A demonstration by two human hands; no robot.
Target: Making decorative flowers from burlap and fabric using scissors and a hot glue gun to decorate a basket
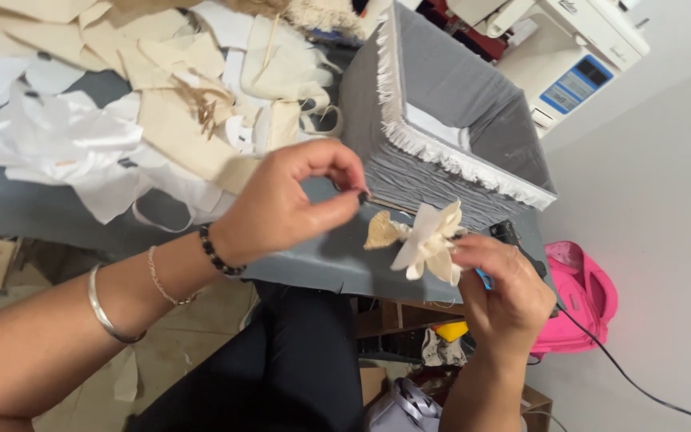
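Right hand (499,290) holds fabric flower (429,240); grey fringed box (449,136) behind, contents unclear.

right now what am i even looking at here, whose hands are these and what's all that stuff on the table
This is one picture from a camera worn on a person's head, looking down at their own two bare hands; there is no machine. The left hand, with bracelets on its wrist, pinches something tiny and dark between thumb and fingers; it is too small to identify. The right hand holds a cream fabric flower with a burlap-like petal. Both hover over a grey table. On it stands a grey fabric-covered box trimmed with white fringe, beside a heap of cream and white fabric scraps. A sewing machine sits behind, and a pink bag lies on the floor.
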